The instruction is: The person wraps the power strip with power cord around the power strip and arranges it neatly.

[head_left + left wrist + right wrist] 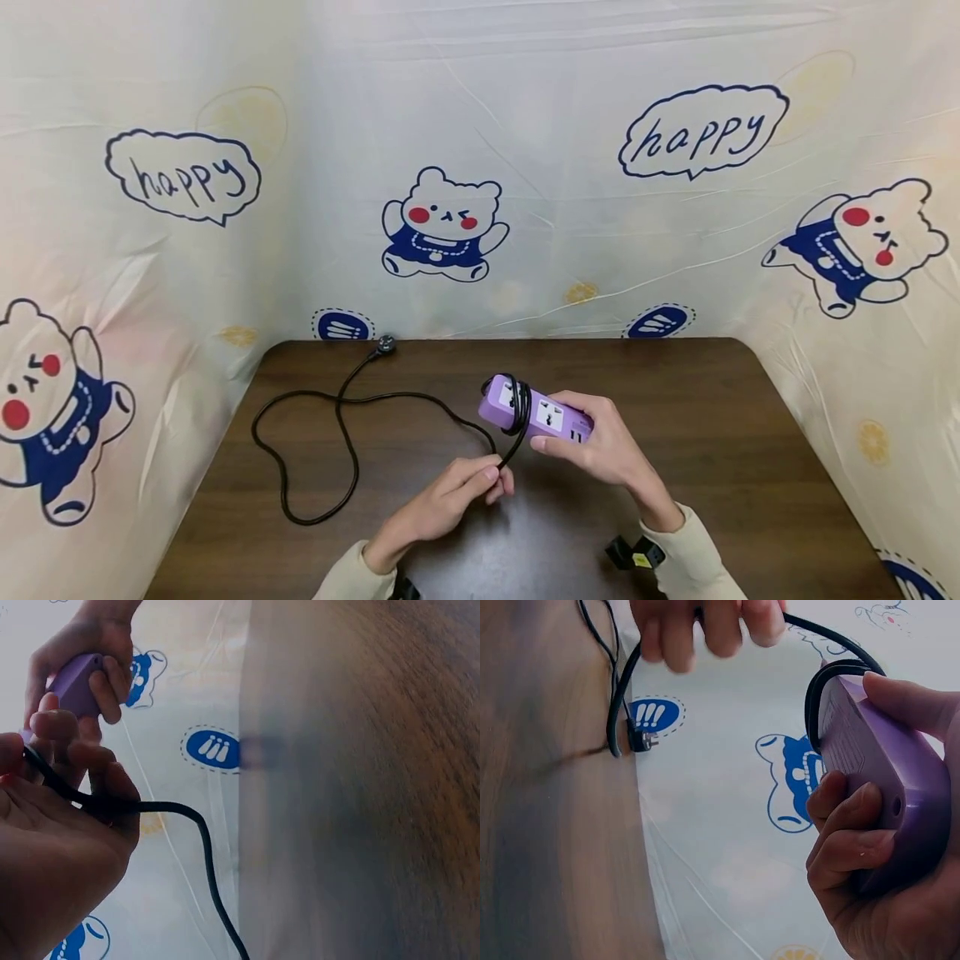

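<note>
A purple power strip (562, 414) with white sockets is tilted above the table, its near end gripped by my right hand (606, 442). Several turns of its black power cord (521, 406) wrap around the far end of the strip. Below and left of it, my left hand (459, 498) pinches the cord between thumb and fingers; in the left wrist view the cord (172, 806) crosses the palm and hangs off past the fingers. In the right wrist view the right fingers (851, 832) curl around the strip's underside.
The loose cord lies in a wide loop on the left of the brown wooden table (720, 467). Its plug (386, 344) rests at the table's back edge. Pale printed cloth (540, 250) hangs behind the table and along both sides.
</note>
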The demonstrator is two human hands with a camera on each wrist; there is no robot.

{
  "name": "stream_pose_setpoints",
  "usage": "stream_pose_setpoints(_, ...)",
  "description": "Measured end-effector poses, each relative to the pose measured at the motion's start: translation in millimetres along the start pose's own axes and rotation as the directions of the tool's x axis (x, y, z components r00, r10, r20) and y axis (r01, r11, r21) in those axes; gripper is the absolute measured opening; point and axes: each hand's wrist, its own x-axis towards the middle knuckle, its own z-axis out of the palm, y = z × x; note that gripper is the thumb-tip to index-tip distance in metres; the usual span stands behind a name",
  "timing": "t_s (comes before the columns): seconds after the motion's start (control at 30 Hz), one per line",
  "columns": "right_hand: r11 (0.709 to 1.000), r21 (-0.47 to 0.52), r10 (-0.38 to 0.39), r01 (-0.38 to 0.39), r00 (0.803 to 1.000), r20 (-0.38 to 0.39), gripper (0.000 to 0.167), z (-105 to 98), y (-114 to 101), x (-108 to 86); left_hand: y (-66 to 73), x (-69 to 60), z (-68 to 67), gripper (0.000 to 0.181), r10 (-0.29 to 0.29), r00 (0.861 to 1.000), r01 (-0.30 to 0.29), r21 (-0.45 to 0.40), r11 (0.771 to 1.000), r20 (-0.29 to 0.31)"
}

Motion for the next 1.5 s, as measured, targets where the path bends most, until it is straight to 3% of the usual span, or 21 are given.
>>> stream_pose_setpoints(0.13,1.0,0.015,-0.005,0.005,1.0,0.013,0.036,-1.1,-2.7,-0.4,-3.9,2.1,-1.8,0.034,0.013,1.0,-0.011,0.108,0.994,-0.023)
stream_pose_setpoints(0.27,1.0,0.024,-0.004,0.003,1.0,0.031,0.036,-0.8,-4.6,-1.7,-8.0,2.6,-2.8,0.033,0.001,0.997,0.019,0.264,0.964,-0.075)
stream_pose_setpoints(0.37,1.0,0.023,-0.003,0.002,0.999,0.041,0.036,0.6,-5.5,-3.3,-11.5,2.4,-3.1,0.031,-0.014,0.996,0.042,0.325,0.945,-0.089)
stream_pose_setpoints(0.67,0.999,0.027,-0.038,0.036,0.997,0.074,0.035,6.9,-6.6,-6.6,-17.6,4.4,-6.3,0.026,0.062,0.994,-0.02,0.41,0.912,-0.09)
stream_pose_setpoints(1.07,0.998,0.004,-0.058,0.058,0.993,0.105,0.036,7.8,-9.1,-8.2,-14.9,6.4,-20.2,0.024,-0.061,0.998,0.069,0.444,0.893,-0.03)
stream_pose_setpoints(1.37,0.997,0.003,-0.076,0.076,0.986,0.147,0.036,8.5,-11.9,-9.0,-16.8,3.1,-24.7,0.017,-0.052,0.998,0.056,0.491,0.87,-0.022)
stream_pose_setpoints(1.5,0.996,-0.004,-0.088,0.09,0.984,0.154,0.037,8.5,-12.3,-8.4,-17.2,2.5,-26.7,0.024,0.011,1.0,-0.003,0.54,0.842,-0.011)
